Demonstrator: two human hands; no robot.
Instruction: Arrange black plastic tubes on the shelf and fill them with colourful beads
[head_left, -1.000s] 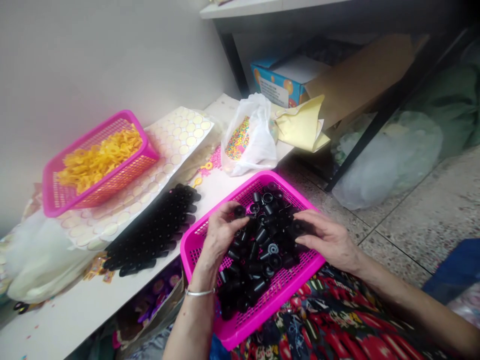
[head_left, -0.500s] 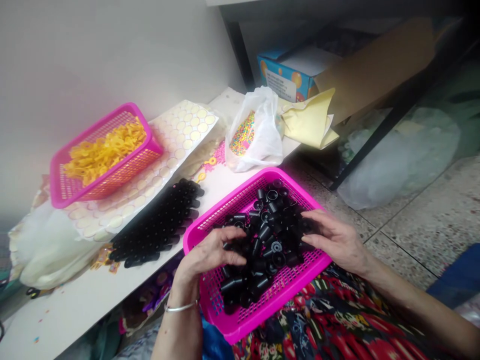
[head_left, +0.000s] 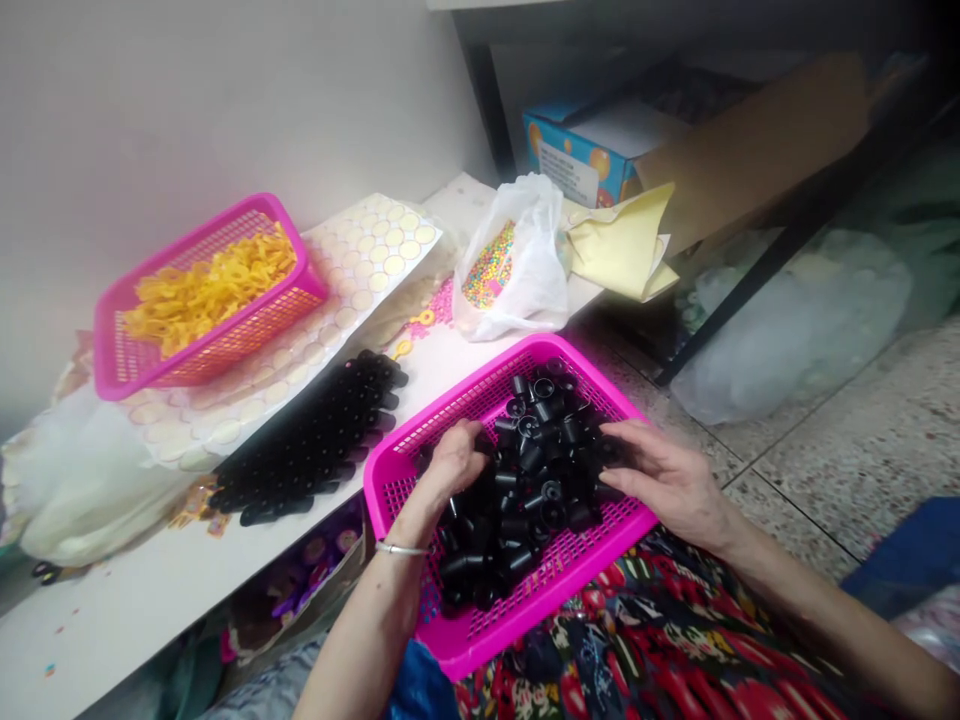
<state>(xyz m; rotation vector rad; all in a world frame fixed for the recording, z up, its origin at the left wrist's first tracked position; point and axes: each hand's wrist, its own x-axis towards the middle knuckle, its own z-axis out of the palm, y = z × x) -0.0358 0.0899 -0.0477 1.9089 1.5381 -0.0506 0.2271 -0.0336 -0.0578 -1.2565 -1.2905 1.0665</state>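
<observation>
A pink plastic basket (head_left: 465, 655) holds many small black plastic caps (head_left: 517, 525), short hollow cylinders lying every way. Over the basket's left side, my left hand (head_left: 454, 462) dips in among the caps, its fingers curled and their tips partly hidden; what they pinch I cannot make out. At the right side, my right hand (head_left: 667, 478) has its thumb and fingers closed around a black cap (head_left: 613, 452). On the white bench, left of the basket, black cylindrical pieces (head_left: 311, 440) lie side by side in tidy rows.
A second pink basket (head_left: 217, 365) with yellow plastic pieces (head_left: 210, 290) rests on sticker sheets (head_left: 390, 240). Behind my basket are a white bag (head_left: 532, 280) of coloured beads and yellow paper (head_left: 626, 245). A blue carton (head_left: 577, 155) sits under a dark-legged table; a plastic bag (head_left: 787, 330) lies on the floor.
My left hand has moved further into the basket, up and to the right, and its fingers have curled down. My right hand stays nearly where it was. The view has shifted slightly.
</observation>
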